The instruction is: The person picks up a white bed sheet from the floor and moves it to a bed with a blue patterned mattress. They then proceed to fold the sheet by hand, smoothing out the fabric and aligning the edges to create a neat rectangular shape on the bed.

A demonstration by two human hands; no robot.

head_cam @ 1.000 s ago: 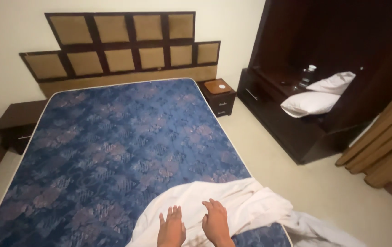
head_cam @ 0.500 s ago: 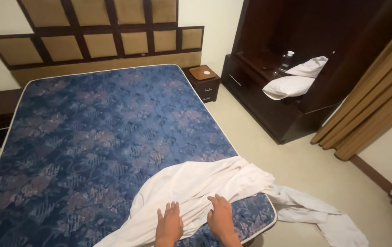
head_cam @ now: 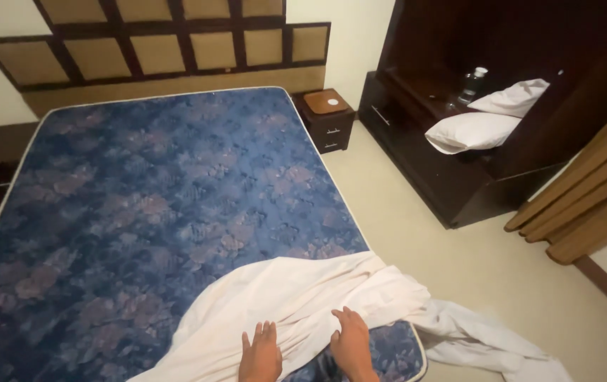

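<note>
Both hands flat on one white sheet, lower centre of frame.
My left hand [head_cam: 261, 352] and right hand [head_cam: 351, 342], fingers spread, gripping nothing, press the sheet [head_cam: 296, 301] onto one blue mattress [head_cam: 155, 205]; two pillows [head_cam: 474, 131] upper right.

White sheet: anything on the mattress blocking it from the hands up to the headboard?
Nothing visible. Both hands, left hand and right hand, rest flat on the white sheet, and the blue patterned mattress is bare up to the headboard.
</note>
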